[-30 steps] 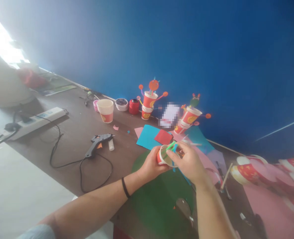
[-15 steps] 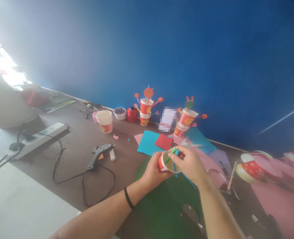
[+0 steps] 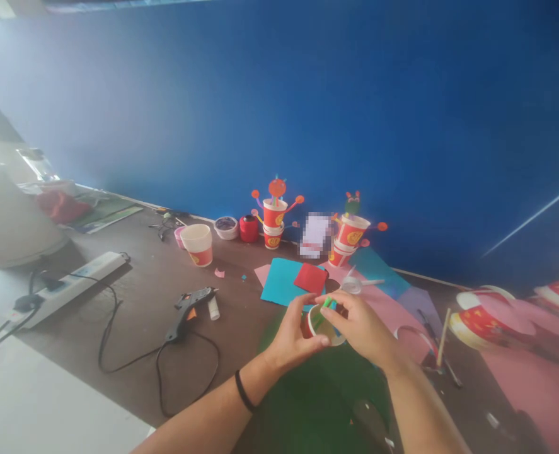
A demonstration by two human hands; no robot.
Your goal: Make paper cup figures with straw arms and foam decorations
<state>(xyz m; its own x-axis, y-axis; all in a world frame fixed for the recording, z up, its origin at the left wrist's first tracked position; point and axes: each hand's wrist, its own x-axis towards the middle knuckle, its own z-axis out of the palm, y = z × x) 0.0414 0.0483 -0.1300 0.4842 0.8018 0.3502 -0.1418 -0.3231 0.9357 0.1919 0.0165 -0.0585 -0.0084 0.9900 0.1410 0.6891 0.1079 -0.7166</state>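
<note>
My left hand (image 3: 291, 340) is closed around a red and white paper cup (image 3: 325, 329), its thumb along the near side. The cup's mouth is tilted toward me. My right hand (image 3: 364, 325) pinches a bright green strip (image 3: 328, 303) at the cup's rim, and the strip reaches inside. A bit of blue shows beside the green, partly covered by the right fingers. Beneath both hands lies a dark green sheet (image 3: 302, 397). A light blue sheet (image 3: 278, 282) with a red piece (image 3: 310, 278) on it sits just beyond them.
Two stacked-cup figures (image 3: 274, 214) (image 3: 353, 232) stand by the blue wall. Left are a large paper cup (image 3: 198, 246), a glue gun (image 3: 184, 312) with a looping cord, and a power strip (image 3: 78, 287). Pink paper (image 3: 520, 391) and decorated cups (image 3: 478, 321) lie right.
The view has tilted up slightly, so the table items sit lower. My left thumb has shifted across the cup's near side. The right hand still pinches the green strip at the rim.
</note>
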